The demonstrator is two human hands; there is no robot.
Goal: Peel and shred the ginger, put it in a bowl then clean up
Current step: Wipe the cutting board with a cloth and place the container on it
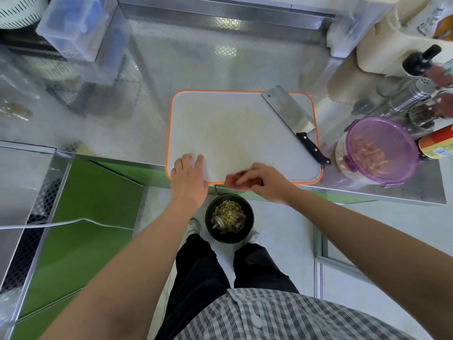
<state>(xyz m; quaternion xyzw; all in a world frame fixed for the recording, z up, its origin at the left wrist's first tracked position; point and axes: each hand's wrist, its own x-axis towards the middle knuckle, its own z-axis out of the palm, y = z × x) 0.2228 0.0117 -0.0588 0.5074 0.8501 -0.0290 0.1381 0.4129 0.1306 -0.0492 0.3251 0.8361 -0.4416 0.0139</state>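
Observation:
A white cutting board (242, 133) with an orange rim lies on the steel counter, its near edge over the counter's front. My left hand (188, 179) grips the board's near left corner, thumb on top. At the near edge my right hand (263, 181) is blurred, fingers curled, with something pinkish under the fingertips; what it is cannot be told. A cleaver (291, 116) with a black handle lies across the board's right side. On the floor below stands a dark bin (229, 218) holding pale shreds and scraps.
A purple-lidded container (377, 152) stands right of the board, with bottles and shakers (416, 94) behind it. Clear plastic boxes (76, 28) sit at the back left. Green cabinet fronts (93, 217) lie below the counter. My feet flank the bin.

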